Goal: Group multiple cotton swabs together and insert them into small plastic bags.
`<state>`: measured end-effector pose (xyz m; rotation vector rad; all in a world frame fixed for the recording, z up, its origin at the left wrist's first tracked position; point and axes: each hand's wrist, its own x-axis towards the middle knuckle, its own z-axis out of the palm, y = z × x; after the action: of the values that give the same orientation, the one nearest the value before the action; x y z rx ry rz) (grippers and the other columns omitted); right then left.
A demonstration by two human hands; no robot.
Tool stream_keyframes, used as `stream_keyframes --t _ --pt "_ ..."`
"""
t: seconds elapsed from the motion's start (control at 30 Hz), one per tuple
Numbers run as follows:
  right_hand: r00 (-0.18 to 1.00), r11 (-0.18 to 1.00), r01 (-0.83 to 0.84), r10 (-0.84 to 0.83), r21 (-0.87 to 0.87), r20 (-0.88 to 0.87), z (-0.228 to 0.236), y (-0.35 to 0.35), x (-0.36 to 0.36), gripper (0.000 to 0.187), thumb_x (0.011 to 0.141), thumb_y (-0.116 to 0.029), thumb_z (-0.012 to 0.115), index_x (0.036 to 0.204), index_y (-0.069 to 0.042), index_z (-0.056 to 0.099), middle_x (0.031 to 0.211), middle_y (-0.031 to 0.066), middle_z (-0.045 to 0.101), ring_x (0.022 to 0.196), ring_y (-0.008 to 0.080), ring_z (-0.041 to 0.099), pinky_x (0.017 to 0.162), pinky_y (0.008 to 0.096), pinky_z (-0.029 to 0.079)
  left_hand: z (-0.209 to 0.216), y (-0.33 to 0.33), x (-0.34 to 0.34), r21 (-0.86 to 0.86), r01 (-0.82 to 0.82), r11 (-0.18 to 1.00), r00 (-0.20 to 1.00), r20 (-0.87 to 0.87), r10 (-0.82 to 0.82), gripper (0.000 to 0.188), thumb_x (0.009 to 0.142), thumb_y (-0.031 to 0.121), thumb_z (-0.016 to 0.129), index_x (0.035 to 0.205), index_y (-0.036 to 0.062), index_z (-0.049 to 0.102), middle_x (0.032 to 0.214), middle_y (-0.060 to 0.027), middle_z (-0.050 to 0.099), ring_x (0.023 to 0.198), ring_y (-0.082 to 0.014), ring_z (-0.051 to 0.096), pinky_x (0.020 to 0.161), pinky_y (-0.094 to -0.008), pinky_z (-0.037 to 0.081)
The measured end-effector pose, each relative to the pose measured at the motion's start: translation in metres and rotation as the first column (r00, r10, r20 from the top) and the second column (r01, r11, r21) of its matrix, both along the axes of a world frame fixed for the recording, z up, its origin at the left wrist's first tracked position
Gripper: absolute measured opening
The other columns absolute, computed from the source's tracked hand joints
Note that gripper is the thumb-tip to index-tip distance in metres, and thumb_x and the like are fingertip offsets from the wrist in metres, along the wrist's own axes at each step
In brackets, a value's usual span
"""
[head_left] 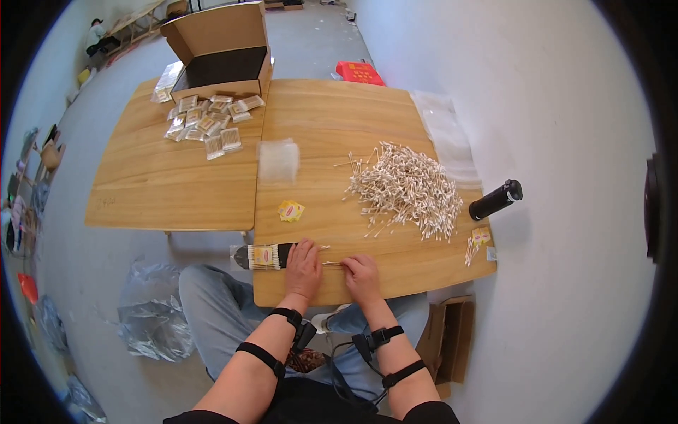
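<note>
- Pressing down at the near edge of a low wooden table, the left hand lies flat, fingers together, on the end of a clear packet part-filled with cotton swabs; the packet's other end overhangs the table's left edge.
- The right hand rests just beside it, fingertips pinched on a swab that lies between the two hands.
- A loose heap of swabs spreads across the right half of the table, well apart from the hands.
- A small yellow label lies near the middle, an empty clear bag beyond it.
- A black bottle lies on the floor by the right edge.
- On a second table to the left, filled packets sit before an open cardboard box.
</note>
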<state>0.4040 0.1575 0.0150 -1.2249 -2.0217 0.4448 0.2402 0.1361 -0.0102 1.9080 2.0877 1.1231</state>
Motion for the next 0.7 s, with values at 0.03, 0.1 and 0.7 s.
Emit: stream_keyframes --t 0.03,0.1,0.7 --pt "1.000 1.000 0.004 -0.004 0.000 -0.002 0.000 0.003 -0.004 0.012 0.072 0.000 0.067 0.083 -0.005 0.067 0.089 0.0115 0.063 0.086 0.0313 0.060 0.076 0.0390 0.048 0.001 0.000 0.000 0.026 0.055 0.998 0.998 0.028 -0.056 0.021 0.084 0.006 0.058 0.105 0.0048 0.062 0.118 -0.0131 0.058 0.121 -0.0301 0.051 0.106 -0.0451 0.036" --pt "0.996 0.996 -0.089 0.089 0.004 -0.025 -0.003 0.008 -0.014 0.014 0.074 0.001 0.065 0.087 -0.005 0.066 0.090 0.0123 0.064 0.086 0.0320 0.060 0.078 0.0390 0.048 0.005 0.000 0.000 0.054 0.110 0.992 0.992 0.055 -0.113 0.019 0.084 0.004 0.058 0.103 0.0048 0.063 0.114 -0.0130 0.060 0.117 -0.0318 0.054 0.105 -0.0456 0.038" --pt "0.938 0.959 0.236 -0.267 0.156 0.222 -0.011 0.022 0.015 0.030 0.077 -0.008 0.065 0.107 -0.002 0.065 0.109 0.0132 0.061 0.103 0.0322 0.056 0.088 0.0429 0.045 0.009 -0.003 -0.003 0.147 0.043 0.988 0.989 0.136 -0.064 0.022 0.084 -0.001 0.058 0.105 0.0030 0.058 0.113 -0.0162 0.058 0.111 -0.0347 0.055 0.096 -0.0449 0.045"
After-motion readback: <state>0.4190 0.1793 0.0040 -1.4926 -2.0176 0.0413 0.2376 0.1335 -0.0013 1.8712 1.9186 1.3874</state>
